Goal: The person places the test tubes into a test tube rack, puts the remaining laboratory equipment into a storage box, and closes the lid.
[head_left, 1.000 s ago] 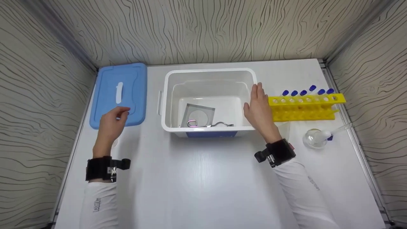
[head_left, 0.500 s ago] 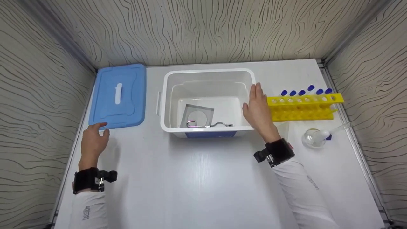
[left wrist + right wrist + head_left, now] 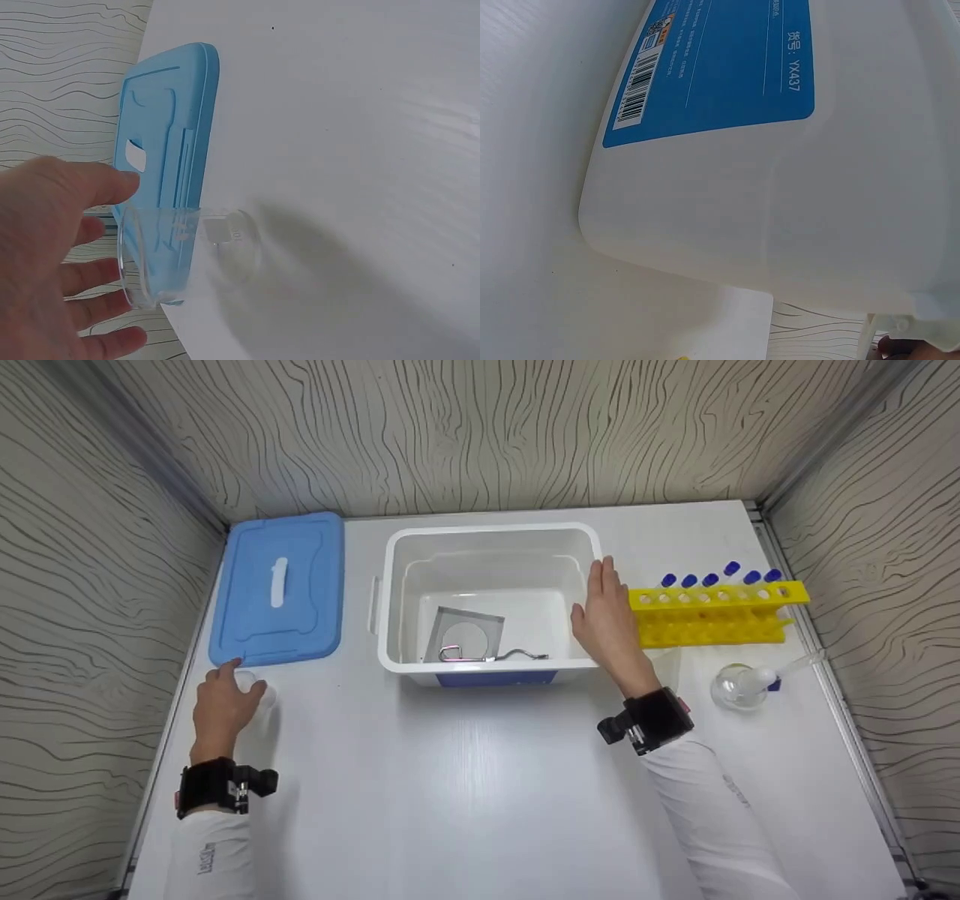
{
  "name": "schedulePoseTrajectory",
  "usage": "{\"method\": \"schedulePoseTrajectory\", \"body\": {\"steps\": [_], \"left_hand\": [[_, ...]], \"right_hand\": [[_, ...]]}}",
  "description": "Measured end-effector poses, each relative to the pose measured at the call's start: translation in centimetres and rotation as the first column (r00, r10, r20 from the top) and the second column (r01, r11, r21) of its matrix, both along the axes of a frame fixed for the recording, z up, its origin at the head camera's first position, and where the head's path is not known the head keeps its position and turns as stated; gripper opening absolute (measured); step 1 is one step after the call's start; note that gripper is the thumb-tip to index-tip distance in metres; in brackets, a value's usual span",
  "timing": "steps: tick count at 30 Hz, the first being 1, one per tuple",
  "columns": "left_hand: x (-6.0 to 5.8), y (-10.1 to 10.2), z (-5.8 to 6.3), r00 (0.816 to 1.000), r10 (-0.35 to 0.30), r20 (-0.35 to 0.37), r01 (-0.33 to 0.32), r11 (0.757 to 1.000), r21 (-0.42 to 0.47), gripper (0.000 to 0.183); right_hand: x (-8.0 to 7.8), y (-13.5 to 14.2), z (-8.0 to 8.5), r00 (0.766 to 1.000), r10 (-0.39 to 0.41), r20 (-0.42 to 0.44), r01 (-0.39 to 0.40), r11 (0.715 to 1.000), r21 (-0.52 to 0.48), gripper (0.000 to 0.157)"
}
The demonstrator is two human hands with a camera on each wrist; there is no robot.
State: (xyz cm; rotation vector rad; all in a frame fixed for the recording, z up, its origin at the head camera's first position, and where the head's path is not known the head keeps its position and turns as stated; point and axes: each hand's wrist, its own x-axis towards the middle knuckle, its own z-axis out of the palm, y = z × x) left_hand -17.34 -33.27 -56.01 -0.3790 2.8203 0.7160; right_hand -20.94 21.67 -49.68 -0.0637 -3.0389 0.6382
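My left hand (image 3: 223,703) is at a clear glass beaker (image 3: 267,701), just in front of the blue lid (image 3: 244,585). In the left wrist view the thumb and spread fingers stand either side of the rim of the beaker (image 3: 184,259); contact is unclear. My right hand (image 3: 609,622) rests along the right rim of a white plastic bin (image 3: 487,666), fingers fairly straight. Inside the bin lie a grey square mesh with a white round centre (image 3: 491,628) and a bent metal wire piece (image 3: 517,653). The right wrist view shows the bin's outer wall (image 3: 690,202) with its blue label (image 3: 727,67).
A yellow test tube rack (image 3: 720,595) with several blue-capped tubes stands right of the bin. In front of it are a round glass flask (image 3: 729,694) and a clear dropper-like tube (image 3: 802,661). A clear flat thing (image 3: 667,666) is partly hidden behind the right wrist.
My left hand has moved left and towards me, from over the blue lid to the beaker, and its fingers have spread. The right hand has stayed at the bin's rim.
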Motion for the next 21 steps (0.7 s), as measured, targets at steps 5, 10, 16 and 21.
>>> {"method": "schedulePoseTrajectory", "body": {"steps": [5, 10, 16, 21], "left_hand": [[-0.19, -0.23, -0.38, 1.000, 0.004, 0.023, -0.004, 1.000, -0.004, 0.069], [-0.31, -0.20, -0.71, 0.999, 0.005, 0.044, -0.004, 1.000, -0.012, 0.066], [-0.19, -0.22, -0.96, 0.998, 0.011, 0.054, -0.011, 1.000, -0.004, 0.063], [0.01, -0.19, -0.86, 0.999, 0.003, 0.042, -0.003, 1.000, 0.003, 0.062]], "right_hand": [[-0.06, -0.07, 0.05, 1.000, -0.006, 0.021, 0.006, 1.000, 0.002, 0.074], [-0.04, -0.09, 0.10, 1.000, -0.009, 0.024, 0.009, 1.000, 0.003, 0.074], [-0.02, -0.06, 0.07, 1.000, -0.005, 0.018, 0.005, 1.000, -0.002, 0.073], [0.01, -0.07, 0.09, 1.000, -0.007, 0.012, 0.007, 1.000, -0.006, 0.074]]}}
